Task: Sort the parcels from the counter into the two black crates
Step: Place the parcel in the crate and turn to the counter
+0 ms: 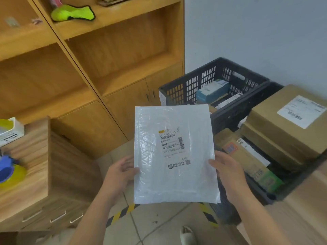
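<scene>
I hold a flat white plastic mailer [174,174] with a printed shipping label in front of me, above the floor. My left hand [122,171] grips its left edge and my right hand [228,171] grips its right edge, thumbs on the front. Behind the mailer stands the far black crate [185,85], holding a blue box and other small parcels. To the right, the near black crate [228,117] holds brown cardboard boxes [286,121] stacked high, with smaller parcels beside them.
A wooden drawer cabinet [35,174] stands at left with a blue and yellow object and a white basket on top. Wooden shelving fills the back left. A wooden counter [304,200] edge lies at lower right. Yellow-black tape marks the tiled floor.
</scene>
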